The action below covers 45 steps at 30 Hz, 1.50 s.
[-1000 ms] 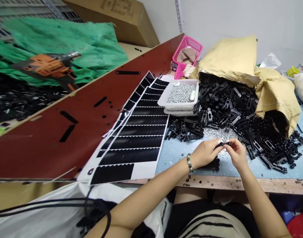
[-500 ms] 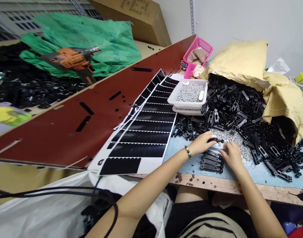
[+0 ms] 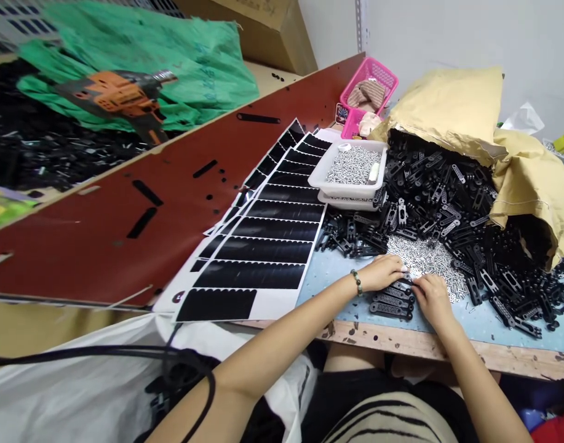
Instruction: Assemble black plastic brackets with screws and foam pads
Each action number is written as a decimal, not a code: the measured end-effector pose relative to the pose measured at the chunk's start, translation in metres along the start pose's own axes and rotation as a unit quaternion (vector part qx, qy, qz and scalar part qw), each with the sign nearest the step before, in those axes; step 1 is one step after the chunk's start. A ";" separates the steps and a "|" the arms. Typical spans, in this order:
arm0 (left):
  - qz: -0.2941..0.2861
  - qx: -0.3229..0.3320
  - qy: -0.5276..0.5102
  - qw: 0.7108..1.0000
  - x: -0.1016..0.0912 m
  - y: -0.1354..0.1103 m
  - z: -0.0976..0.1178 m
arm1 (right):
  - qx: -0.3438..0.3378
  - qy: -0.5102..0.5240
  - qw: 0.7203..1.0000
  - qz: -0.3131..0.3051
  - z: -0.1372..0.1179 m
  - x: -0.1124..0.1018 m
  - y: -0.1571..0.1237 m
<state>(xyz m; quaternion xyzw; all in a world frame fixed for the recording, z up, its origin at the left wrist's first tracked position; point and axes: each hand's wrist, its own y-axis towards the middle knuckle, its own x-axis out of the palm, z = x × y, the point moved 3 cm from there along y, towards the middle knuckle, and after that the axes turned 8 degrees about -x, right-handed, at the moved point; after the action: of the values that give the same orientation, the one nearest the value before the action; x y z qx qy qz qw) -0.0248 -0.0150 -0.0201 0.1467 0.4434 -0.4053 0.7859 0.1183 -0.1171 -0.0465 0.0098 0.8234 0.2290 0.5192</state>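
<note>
My left hand [image 3: 384, 272], with a beaded bracelet on its wrist, has its fingers closed on a black plastic link [image 3: 405, 280] at the far end of a short row. That row of black links [image 3: 390, 306] lies side by side on the blue table top. My right hand [image 3: 433, 296] is bent in a pinch by the right end of the held link; anything small between its fingertips is hidden. Just beyond both hands spreads a heap of small silver screws [image 3: 427, 261].
Loose black links [image 3: 443, 203] are piled behind the screws, spilling from paper sacks [image 3: 452, 117]. A white tub of screws [image 3: 355, 166] stands left of them. Black-patterned sheets [image 3: 267, 234] lie along a red-brown board [image 3: 171, 203]. An orange drill [image 3: 113, 95] rests beyond it.
My left hand has lowered the black link toward the row, and its fingers have come nearer my right hand. The right hand has shifted slightly; the camera view has tilted a little.
</note>
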 end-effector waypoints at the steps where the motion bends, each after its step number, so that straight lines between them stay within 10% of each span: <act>1: 0.001 -0.003 -0.001 1.000 -0.002 -0.001 -0.001 | 0.001 -0.001 1.000 -0.003 -0.001 -0.002 0.001; 10: 0.051 -0.018 0.015 0.998 -0.014 0.013 0.025 | 0.171 -0.091 0.978 0.078 0.062 -0.050 -0.011; 16: 0.098 -0.009 0.032 0.995 0.009 0.067 0.073 | 0.155 -0.040 0.984 0.073 0.074 -0.044 -0.001; 22: 0.129 -0.012 -0.024 0.991 0.011 0.082 0.072 | 0.149 0.006 0.981 0.125 0.078 -0.053 -0.002; 32: 0.128 -0.064 -0.173 0.974 -0.022 0.000 0.021 | 0.122 0.247 0.959 0.061 0.017 -0.029 0.018; 37: 0.120 -0.069 -0.155 0.978 -0.016 -0.042 0.016 | 0.045 0.176 0.983 0.004 -0.001 -0.012 0.028; 45: 0.135 -0.011 0.041 0.990 0.004 -0.044 0.031 | -0.024 0.035 0.999 -0.004 -0.003 -0.006 0.023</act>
<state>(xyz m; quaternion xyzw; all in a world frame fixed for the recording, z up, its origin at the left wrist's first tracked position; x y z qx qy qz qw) -0.0394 -0.0629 -0.0004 0.2132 0.4557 -0.2844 0.8161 0.1132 -0.0994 -0.0316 -0.0140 0.8355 0.2470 0.4907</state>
